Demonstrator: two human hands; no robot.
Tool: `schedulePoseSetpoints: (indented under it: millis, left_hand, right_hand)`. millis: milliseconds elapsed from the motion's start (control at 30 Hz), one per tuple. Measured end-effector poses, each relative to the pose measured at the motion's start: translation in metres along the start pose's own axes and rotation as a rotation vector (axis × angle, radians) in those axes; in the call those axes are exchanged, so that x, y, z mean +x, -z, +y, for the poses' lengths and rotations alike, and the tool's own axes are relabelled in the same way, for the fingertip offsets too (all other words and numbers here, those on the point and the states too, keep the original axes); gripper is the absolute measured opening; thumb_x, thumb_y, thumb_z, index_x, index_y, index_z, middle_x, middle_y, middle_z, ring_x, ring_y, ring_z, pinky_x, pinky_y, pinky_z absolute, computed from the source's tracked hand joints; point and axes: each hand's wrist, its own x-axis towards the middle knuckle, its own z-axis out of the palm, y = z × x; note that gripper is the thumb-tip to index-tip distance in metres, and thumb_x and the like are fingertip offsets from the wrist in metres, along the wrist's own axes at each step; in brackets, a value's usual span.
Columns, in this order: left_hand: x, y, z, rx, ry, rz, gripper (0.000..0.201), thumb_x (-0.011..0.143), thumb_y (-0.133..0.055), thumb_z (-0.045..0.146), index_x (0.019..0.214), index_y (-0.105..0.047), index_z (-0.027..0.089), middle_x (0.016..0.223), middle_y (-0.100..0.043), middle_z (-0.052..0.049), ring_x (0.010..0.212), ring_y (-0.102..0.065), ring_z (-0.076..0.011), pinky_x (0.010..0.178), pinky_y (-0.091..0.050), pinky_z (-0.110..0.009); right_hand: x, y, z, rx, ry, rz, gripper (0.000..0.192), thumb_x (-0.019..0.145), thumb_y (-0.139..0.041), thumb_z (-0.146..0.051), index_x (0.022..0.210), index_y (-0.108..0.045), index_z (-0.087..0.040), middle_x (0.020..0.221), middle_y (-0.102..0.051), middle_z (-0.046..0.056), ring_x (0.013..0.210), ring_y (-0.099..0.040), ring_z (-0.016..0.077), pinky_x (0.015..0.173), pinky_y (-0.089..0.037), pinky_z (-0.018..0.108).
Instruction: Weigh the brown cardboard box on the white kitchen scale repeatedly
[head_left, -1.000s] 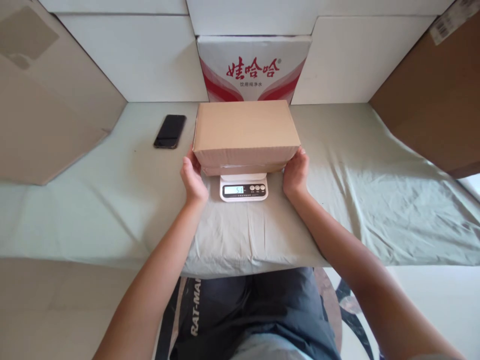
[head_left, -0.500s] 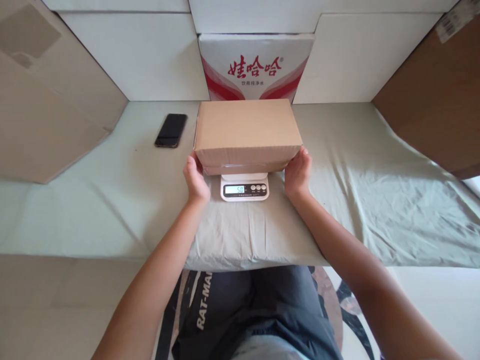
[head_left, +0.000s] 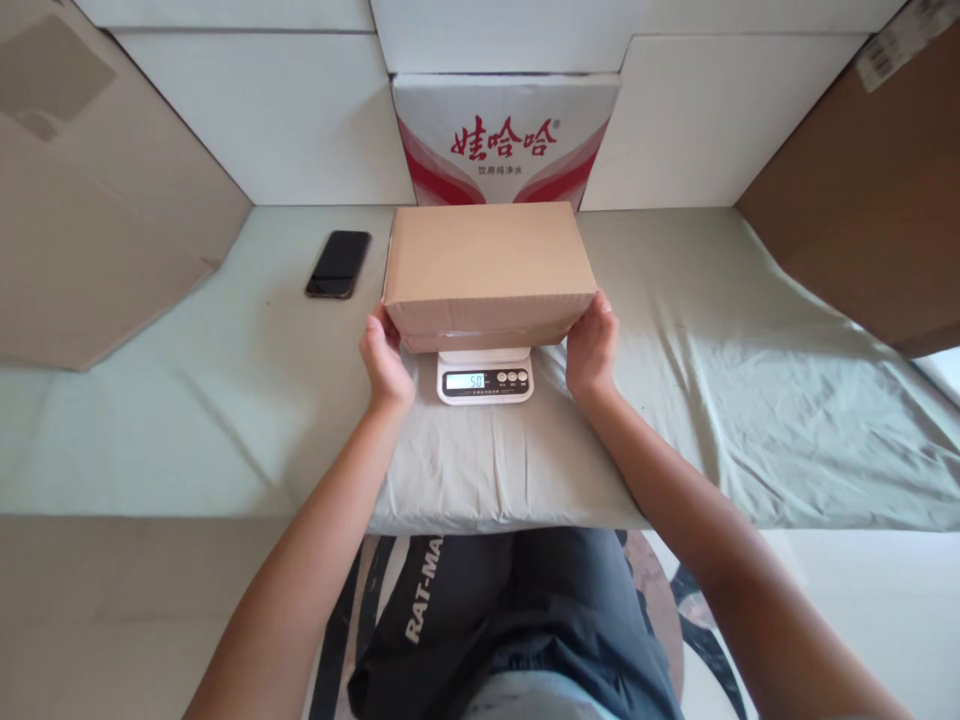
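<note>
A brown cardboard box [head_left: 491,255] sits over a small white digital scale [head_left: 485,398], hiding most of its platform. The scale's lit display seems to read 50. My left hand [head_left: 388,357] grips the box at its near left corner, with fingers partly hidden behind the side. At the near right corner my right hand [head_left: 592,345] holds the box in the same way. Whether the box rests its full weight on the scale, I cannot tell. To the left of the box a black smartphone [head_left: 339,264] lies flat on the pale green cloth [head_left: 225,400].
A white and red carton [head_left: 504,130] with Chinese lettering stands behind the box, against white panels [head_left: 255,115]. Large cardboard pieces stand at the left [head_left: 97,200] and right [head_left: 877,200]. The cloth-covered surface ends at a front edge above my lap.
The view has shifted slightly, so most things appear a little further left. My hands keep their hold on the box, and the display looks the same.
</note>
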Motion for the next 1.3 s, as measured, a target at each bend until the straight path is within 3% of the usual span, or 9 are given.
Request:
schedulePoseSetpoints:
  millis: [233,400,733,900,1300]
  left_hand:
    - [-0.009,0.001,0.013,-0.010,-0.006,0.010,0.082,0.083,-0.048,0.088,0.123,-0.075,0.022,0.139,-0.072,-0.014,0.146,-0.057,-0.0344,0.121,-0.046,-0.046]
    - [-0.020,0.003,0.025,-0.005,-0.064,-0.052,0.072,0.092,-0.042,0.081,0.131,-0.071,0.028,0.155,-0.063,-0.008,0.156,-0.046,-0.0302,0.131,-0.035,-0.047]
    - [-0.018,0.003,0.012,-0.026,-0.012,-0.005,0.080,0.086,-0.049,0.085,0.133,-0.069,0.023,0.158,-0.059,-0.013,0.156,-0.045,-0.0342,0.129,-0.035,-0.050]
    - [-0.019,0.001,0.017,-0.026,-0.027,-0.007,0.077,0.088,-0.049,0.081,0.135,-0.068,0.024,0.160,-0.058,-0.012,0.156,-0.046,-0.0308,0.131,-0.034,-0.046]
    - [-0.017,0.002,0.011,-0.020,-0.003,0.027,0.088,0.081,-0.056,0.086,0.138,-0.068,0.020,0.159,-0.058,-0.016,0.155,-0.045,-0.0366,0.129,-0.036,-0.048]
  right_hand:
    - [-0.004,-0.003,-0.005,0.043,0.002,-0.014,0.057,0.091,-0.049,-0.064,0.136,-0.063,-0.032,0.159,-0.059,0.000,0.158,-0.045,0.0283,0.135,-0.032,0.052]
    - [-0.009,-0.004,-0.007,0.007,0.017,-0.012,0.057,0.091,-0.048,-0.063,0.138,-0.063,-0.034,0.159,-0.059,-0.002,0.158,-0.045,0.0270,0.136,-0.031,0.051]
    - [-0.010,-0.010,-0.004,-0.045,0.033,-0.032,0.057,0.090,-0.047,-0.069,0.129,-0.068,-0.033,0.146,-0.068,0.003,0.153,-0.050,0.0283,0.130,-0.039,0.050]
    - [-0.009,-0.009,0.001,-0.071,0.065,-0.024,0.058,0.089,-0.047,-0.073,0.124,-0.070,-0.033,0.144,-0.070,0.003,0.150,-0.052,0.0284,0.130,-0.038,0.050]
    - [-0.010,-0.008,-0.001,-0.082,0.148,-0.090,0.061,0.095,-0.044,-0.073,0.136,-0.067,-0.033,0.148,-0.067,0.002,0.152,-0.050,0.0310,0.132,-0.037,0.053]
